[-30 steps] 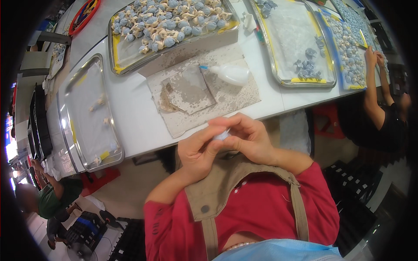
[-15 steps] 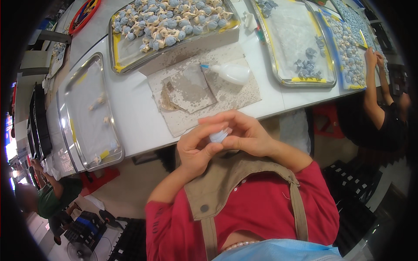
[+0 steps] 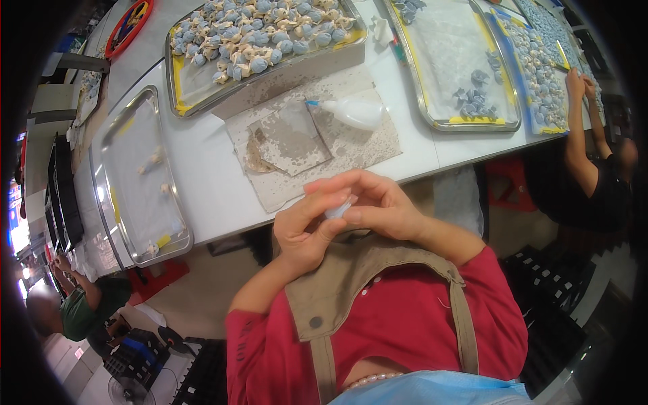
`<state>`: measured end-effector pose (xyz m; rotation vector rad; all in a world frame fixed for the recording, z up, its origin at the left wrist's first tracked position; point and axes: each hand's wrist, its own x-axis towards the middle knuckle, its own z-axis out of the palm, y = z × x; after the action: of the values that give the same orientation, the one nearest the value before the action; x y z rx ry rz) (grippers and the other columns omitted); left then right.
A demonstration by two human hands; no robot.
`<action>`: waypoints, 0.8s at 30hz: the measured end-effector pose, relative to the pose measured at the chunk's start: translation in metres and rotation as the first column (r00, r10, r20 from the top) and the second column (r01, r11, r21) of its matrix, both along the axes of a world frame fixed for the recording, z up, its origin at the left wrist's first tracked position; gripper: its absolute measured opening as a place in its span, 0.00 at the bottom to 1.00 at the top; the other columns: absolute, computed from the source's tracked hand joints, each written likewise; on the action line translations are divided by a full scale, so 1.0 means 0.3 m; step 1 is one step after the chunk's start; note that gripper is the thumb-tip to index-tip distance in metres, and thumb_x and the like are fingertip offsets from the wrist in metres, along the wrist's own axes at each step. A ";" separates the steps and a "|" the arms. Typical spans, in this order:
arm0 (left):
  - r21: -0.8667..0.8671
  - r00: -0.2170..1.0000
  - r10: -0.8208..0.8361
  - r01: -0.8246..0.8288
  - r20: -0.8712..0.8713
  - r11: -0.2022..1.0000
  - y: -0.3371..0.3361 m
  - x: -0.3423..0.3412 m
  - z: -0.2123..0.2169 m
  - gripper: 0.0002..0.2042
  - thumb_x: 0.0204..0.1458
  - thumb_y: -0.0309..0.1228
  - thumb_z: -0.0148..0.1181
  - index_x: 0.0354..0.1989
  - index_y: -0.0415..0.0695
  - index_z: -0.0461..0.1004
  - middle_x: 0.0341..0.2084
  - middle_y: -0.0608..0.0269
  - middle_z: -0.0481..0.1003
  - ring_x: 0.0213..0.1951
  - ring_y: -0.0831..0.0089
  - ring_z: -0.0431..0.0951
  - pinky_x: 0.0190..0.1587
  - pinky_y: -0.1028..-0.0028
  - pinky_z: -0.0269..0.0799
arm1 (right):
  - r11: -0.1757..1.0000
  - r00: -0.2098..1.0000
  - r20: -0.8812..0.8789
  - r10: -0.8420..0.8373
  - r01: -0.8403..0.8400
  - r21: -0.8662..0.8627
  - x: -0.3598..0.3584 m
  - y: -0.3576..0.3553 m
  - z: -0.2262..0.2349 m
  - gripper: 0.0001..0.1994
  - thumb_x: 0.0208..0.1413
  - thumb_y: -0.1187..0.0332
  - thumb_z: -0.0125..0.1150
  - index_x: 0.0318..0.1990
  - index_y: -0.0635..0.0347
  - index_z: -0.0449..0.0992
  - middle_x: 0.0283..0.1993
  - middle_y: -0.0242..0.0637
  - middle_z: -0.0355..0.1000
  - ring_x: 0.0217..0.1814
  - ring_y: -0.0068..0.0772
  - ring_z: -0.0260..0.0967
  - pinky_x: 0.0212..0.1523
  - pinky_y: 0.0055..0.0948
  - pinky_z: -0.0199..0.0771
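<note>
Both of my hands meet in front of my chest, just off the table's front edge. A small pale-blue rounded piece [image 3: 337, 210] is gripped between them, mostly covered by the fingers, so its full shape is hidden. My left hand [image 3: 305, 228] curls around its left side with thumb and fingers closed. From the right, my right hand [image 3: 382, 208] presses thumb and fingers against the same piece. Beyond the hands lies a stained cardboard sheet [image 3: 368, 145], and on it a white squeeze bottle [image 3: 359, 113] with a blue tip rests on its side.
A metal tray [image 3: 196, 94] at the back holds many small blue-and-cream figures. To its right, another tray [image 3: 445, 64] bears grey-blue pieces. The left tray [image 3: 131, 182] has a few cream bits. Co-workers' arms [image 3: 577, 128] reach in at far right and far left.
The view has shifted slightly. My fingers have moved a little around the pale-blue piece, and less of it shows now. Both hands still grip it.
</note>
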<state>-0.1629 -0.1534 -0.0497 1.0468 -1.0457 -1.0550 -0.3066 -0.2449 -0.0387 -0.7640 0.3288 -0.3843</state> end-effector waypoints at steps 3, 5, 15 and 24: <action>-0.014 1.000 0.004 -0.003 0.014 1.000 -0.002 -0.003 -0.010 0.12 0.50 0.24 0.58 0.44 0.37 0.72 0.42 0.57 0.74 0.43 0.71 0.74 0.43 0.78 0.69 | 0.999 1.000 -0.007 -0.028 0.028 0.044 0.002 0.006 0.000 0.19 0.49 0.81 0.50 0.51 0.64 0.64 0.59 0.50 0.58 0.60 0.37 0.59 0.59 0.35 0.59; -0.025 1.000 0.017 -0.016 0.024 1.000 -0.002 -0.006 -0.018 0.12 0.50 0.24 0.58 0.44 0.38 0.72 0.41 0.57 0.74 0.43 0.72 0.74 0.42 0.78 0.69 | 0.997 0.998 -0.020 -0.052 0.053 0.063 0.004 0.011 -0.007 0.19 0.48 0.82 0.50 0.51 0.64 0.64 0.59 0.50 0.59 0.59 0.37 0.59 0.59 0.35 0.60; 0.166 1.000 -0.023 0.024 -0.005 0.986 0.026 0.040 -0.023 0.12 0.49 0.23 0.57 0.43 0.35 0.71 0.41 0.54 0.74 0.44 0.71 0.73 0.47 0.74 0.67 | 0.988 0.995 0.033 -0.089 0.084 0.126 0.054 0.040 -0.035 0.18 0.50 0.79 0.51 0.51 0.64 0.66 0.56 0.42 0.63 0.56 0.29 0.61 0.55 0.29 0.62; -0.156 0.171 0.537 -0.846 0.826 0.510 0.128 0.516 0.053 0.11 0.45 0.27 0.61 0.38 0.43 0.74 0.33 0.63 0.76 0.30 0.74 0.73 0.33 0.76 0.69 | 0.425 0.787 0.044 -0.615 0.378 -0.822 0.024 -0.107 -0.097 0.11 0.51 0.82 0.51 0.42 0.67 0.71 0.49 0.41 0.68 0.52 0.31 0.63 0.54 0.26 0.59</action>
<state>-0.0081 -0.1151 -0.0337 2.1868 -0.8206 0.1737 -0.2993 -0.2771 -0.0677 -1.6507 0.6722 -1.0695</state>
